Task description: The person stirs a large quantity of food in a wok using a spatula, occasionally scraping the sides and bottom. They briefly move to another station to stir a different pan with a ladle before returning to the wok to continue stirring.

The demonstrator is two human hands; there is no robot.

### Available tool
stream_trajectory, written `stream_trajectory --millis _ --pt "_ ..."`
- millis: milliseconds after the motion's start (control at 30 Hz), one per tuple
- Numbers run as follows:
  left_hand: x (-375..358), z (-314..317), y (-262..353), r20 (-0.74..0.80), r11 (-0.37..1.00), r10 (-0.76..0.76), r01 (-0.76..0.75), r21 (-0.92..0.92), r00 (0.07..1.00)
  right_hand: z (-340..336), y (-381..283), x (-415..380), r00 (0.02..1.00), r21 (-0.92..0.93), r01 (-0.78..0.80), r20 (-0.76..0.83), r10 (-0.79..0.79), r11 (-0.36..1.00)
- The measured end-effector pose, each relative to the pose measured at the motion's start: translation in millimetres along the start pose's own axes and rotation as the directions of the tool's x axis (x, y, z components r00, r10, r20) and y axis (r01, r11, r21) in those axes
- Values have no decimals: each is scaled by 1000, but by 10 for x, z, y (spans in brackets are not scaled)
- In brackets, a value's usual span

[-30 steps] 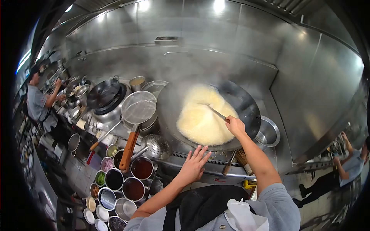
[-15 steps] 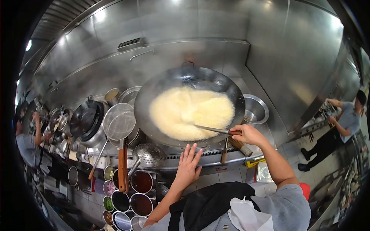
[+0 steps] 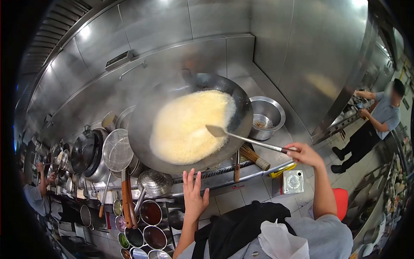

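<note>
A large dark wok [image 3: 243, 113] holds a pale yellow, foamy food [image 3: 189, 125] with steam above it. My right hand [image 3: 303, 154] is closed around the handle end of a long metal spatula [image 3: 254, 141], whose flat blade is over the food, near its right side. Just below the wok's front rim is my left hand [image 3: 195, 194], fingers spread, with nothing in it. Whether its fingertips touch the rim I cannot tell.
A mesh strainer [image 3: 117, 151] and a perforated ladle [image 3: 155, 184] lie left of the wok. Several sauce pots [image 3: 154, 237] stand at lower left. A steel bowl [image 3: 276, 113] and a bamboo brush [image 3: 258, 160] are right. One person [image 3: 386, 112] stands at far right, another [image 3: 36, 196] at far left.
The spatula's blade has come up out of the food and into view, and my right hand has moved right. The view has shifted, and the food has spread toward the wok's upper right.
</note>
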State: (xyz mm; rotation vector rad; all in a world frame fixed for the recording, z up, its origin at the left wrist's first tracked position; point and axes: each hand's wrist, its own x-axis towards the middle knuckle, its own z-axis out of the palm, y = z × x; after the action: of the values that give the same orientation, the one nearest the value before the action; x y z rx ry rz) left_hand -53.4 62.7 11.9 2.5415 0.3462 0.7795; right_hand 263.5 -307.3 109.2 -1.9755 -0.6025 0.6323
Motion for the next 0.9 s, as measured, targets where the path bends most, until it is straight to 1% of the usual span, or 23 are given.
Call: stream_trajectory --millis 33,100,133,167,200,267,300,333,400,433,467,567,600,633,667,700,733,767,833,900 --pt "3 26 19 -17 1000 -21 21 8 1000 99 133 -51 1000 5 -1 5 1 1000" --pt "15 44 53 -28 999 -30 30 26 999 288 419 -119 982 216 -181 89 165 959" --pt "28 62 76 -40 999 -37 38 37 999 376 602 -117 982 215 -180 92 163 960" --pt "34 95 86 -41 998 -40 41 39 998 477 797 -99 974 313 -189 181 137 931" --pt "33 133 78 -73 998 -45 48 37 996 535 906 -72 959 408 -206 266 101 889" --pt "41 191 111 -112 997 -58 63 42 992 650 844 -88 957 431 -225 268 114 874" --pt "34 209 124 -97 997 -50 55 48 994 707 823 -114 957 450 -237 262 127 861" --pt "36 226 122 -121 997 -47 55 61 992 729 870 -97 959 457 -203 269 83 866" --pt "50 277 115 -153 996 -45 56 69 987 888 1138 10 969 508 -203 229 96 837" --pt "56 299 122 -140 997 -25 34 63 990 941 1143 17 973 543 -205 203 109 814" --pt "53 314 138 -156 996 -39 50 71 987 963 1154 5 963 547 -244 231 136 801" --pt "36 341 191 -165 992 -59 77 104 985 1065 1220 14 960 532 -227 262 96 816" --pt "33 354 179 -174 992 -17 39 124 985 1064 1167 -16 962 499 -210 257 87 841" --pt "12 372 184 -179 994 -21 39 101 984 1067 1154 -28 963 480 -208 254 92 853" --pt "-29 424 70 -193 992 41 -17 125 980 1103 1257 5 968 494 -153 250 29 856" --pt "-42 469 -2 -180 989 52 -25 147 982 1097 1225 -14 980 451 -125 194 40 884" --pt "-43 512 -85 -187 986 77 -47 158 979 1118 1276 6 987 414 -71 164 2 907" --pt "-27 510 -83 -180 979 81 -44 197 980 1092 1239 -13 989 363 -58 148 4 930" --pt "-5 391 211 -180 981 51 -16 191 982 1021 1167 -62 989 331 -55 147 6 942" --pt "9 370 248 -190 977 70 -30 209 979 972 1089 -83 990 316 -47 144 1 948"
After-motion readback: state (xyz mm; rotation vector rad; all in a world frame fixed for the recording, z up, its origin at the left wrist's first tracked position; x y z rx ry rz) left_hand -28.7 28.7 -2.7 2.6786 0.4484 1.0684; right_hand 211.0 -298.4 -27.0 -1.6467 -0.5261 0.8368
